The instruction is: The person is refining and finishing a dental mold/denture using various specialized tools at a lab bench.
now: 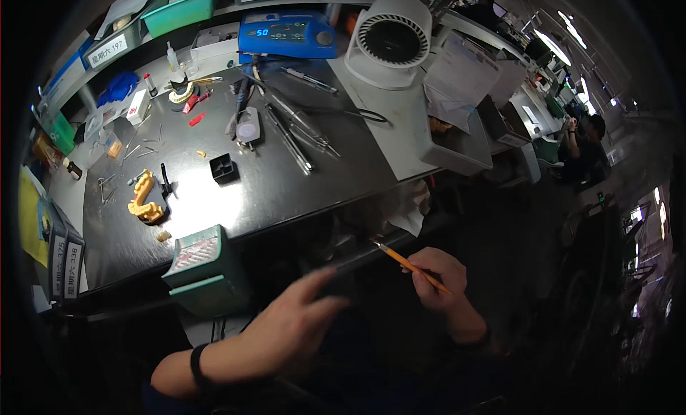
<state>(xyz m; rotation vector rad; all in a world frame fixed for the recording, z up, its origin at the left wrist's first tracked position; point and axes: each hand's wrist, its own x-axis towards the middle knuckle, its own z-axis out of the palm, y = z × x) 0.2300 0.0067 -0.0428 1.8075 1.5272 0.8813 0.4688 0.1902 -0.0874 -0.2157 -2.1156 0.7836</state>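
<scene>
My right hand (441,278) is closed round a thin orange-handled tool (414,266), pencil-like in shape. Its pale, narrow tip points up and left, beyond the bench's front edge; I cannot make out whether it is a brush. My left hand (300,311), slightly blurred, hovers to the left with its fingers apart and nothing visible in them. Nearest to it is a green box (207,268) with a pale, reddish-stained top, at the bench edge. Farther left, a yellow dental model (146,199) rests on the dark bench top (286,193).
A small black square holder (224,169) stands mid-bench. Behind it lie handpieces (293,118) with cables, before a blue control unit (287,35). A white fan (391,40) stands at the back right, near a paper-filled tray (457,147). Another person (589,143) sits far right.
</scene>
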